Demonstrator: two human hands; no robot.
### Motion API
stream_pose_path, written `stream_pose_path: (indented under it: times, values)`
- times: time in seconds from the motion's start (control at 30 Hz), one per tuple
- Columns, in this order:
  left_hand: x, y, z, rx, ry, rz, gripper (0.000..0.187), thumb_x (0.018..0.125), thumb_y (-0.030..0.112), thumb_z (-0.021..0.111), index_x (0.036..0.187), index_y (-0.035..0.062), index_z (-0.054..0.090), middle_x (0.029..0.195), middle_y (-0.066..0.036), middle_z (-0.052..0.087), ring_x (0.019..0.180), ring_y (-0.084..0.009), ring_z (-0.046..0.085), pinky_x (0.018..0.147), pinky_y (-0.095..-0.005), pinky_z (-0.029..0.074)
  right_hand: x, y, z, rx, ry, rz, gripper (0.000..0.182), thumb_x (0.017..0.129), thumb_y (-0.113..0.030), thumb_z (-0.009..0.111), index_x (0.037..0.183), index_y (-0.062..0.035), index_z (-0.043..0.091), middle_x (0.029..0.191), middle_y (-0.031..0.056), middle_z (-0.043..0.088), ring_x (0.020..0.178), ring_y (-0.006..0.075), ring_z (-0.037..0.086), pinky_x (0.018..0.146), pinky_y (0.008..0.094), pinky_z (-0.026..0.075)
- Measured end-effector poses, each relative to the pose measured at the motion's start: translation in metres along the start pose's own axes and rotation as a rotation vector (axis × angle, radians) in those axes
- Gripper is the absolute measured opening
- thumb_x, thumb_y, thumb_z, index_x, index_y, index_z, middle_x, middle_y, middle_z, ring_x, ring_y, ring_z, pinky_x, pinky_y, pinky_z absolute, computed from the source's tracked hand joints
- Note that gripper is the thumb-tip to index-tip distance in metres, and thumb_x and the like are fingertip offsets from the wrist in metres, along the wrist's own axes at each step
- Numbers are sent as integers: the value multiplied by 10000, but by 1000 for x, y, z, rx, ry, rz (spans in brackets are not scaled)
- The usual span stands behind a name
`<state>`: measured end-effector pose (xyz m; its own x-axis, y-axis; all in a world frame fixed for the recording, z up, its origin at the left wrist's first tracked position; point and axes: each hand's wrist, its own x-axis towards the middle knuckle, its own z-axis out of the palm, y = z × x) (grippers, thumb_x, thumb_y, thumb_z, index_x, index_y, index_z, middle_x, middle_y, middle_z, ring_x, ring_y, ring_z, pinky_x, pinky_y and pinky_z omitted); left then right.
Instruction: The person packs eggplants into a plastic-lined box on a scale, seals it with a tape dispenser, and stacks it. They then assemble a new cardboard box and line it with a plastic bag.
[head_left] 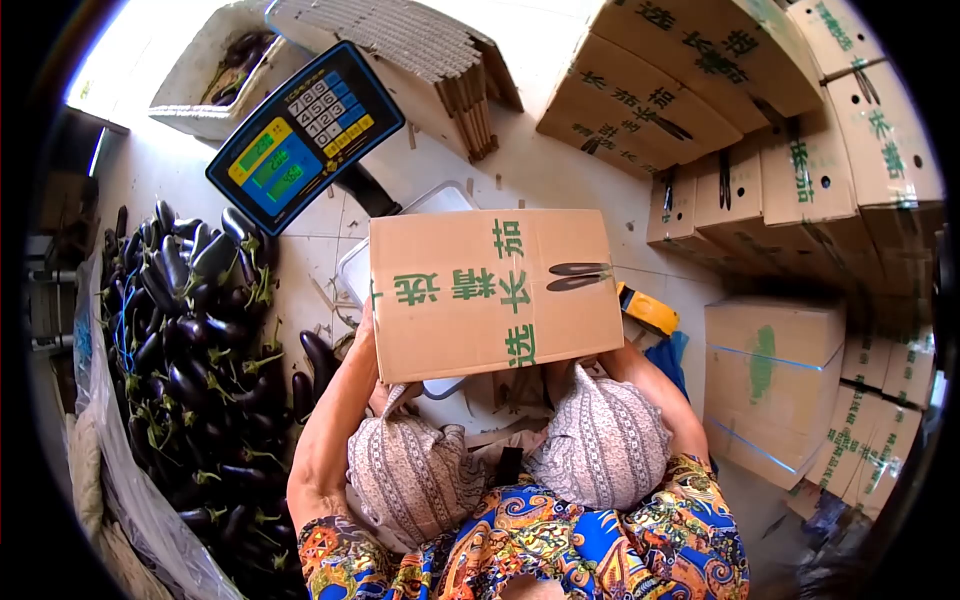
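Observation:
A closed cardboard box [440, 330] with green characters and an eggplant picture is in front of my body, above the pale scale platform [452, 198]. My left hand [366, 335] holds its left side near the lower corner. At the lower right corner, my right hand [617, 358] holds the box and is mostly hidden by it. The fingers of both hands are largely out of sight behind or under the cardboard. Beyond the box stands the scale's display [305, 135], with lit green readouts and a keypad.
Many loose eggplants [200, 370] lie at the left beside plastic sheeting [140, 500]. A foam bin [180, 95] and flattened cartons [400, 50] are at the back. Printed boxes [810, 180] stack at the right, near a strapped box [770, 390] and a yellow tape dispenser [649, 311].

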<state>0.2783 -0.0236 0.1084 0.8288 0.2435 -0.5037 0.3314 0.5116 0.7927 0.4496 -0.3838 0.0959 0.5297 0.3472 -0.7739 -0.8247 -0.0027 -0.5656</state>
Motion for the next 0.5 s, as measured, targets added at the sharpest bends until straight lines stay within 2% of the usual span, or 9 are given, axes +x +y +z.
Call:
stream_pose_path:
  times: [0.23,0.27,0.3,0.5]
  values:
    - [13,20,20,55,-92,28,582,986,358,532,1446,31,392,1424,-177,475,1312,-269,470,1058,-358,410,-10,-36,-4,45,-37,-144,594,981,-532,453,1346,-65,474,1165,60,619,1001,184,618,856,339,520]
    - [24,18,21,181,-32,42,554,972,374,556,1393,28,455,1278,-149,587,1183,-292,575,966,-363,496,-12,-48,0,47,-58,-188,590,981,-529,455,1343,-65,477,1161,59,621,997,184,620,852,339,522]
    - [27,30,31,249,-15,57,558,971,377,558,1392,27,454,1275,-149,587,1181,-293,576,963,-361,498,-16,-62,6,46,-78,-237,586,981,-527,457,1340,-65,480,1157,59,623,993,184,622,848,339,523]
    - [55,175,113,368,-226,303,579,960,398,567,1389,25,454,1259,-152,588,1169,-296,581,948,-348,509,-83,-171,31,26,-174,-578,562,982,-512,469,1321,-65,499,1134,53,633,967,183,633,826,338,533]
